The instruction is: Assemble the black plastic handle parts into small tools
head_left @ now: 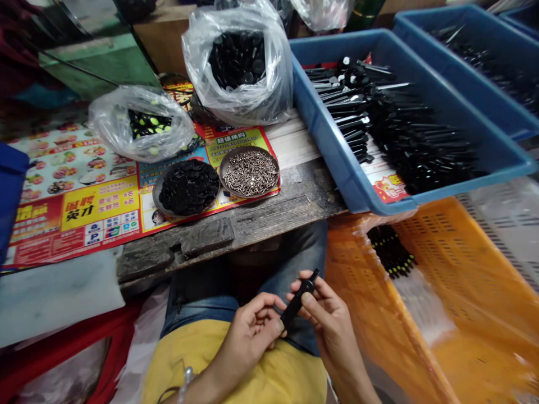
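One slim black part [293, 308], glossy round disc [309, 285] near its tip, pinched low by left hand [256, 328], high by right hand [330, 317].

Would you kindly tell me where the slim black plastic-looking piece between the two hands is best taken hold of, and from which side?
I'd pinch the slim black piece by its straight middle, across its width, from above, since that stretch lies bare between the left hand at the lower end and the right hand at the round part.
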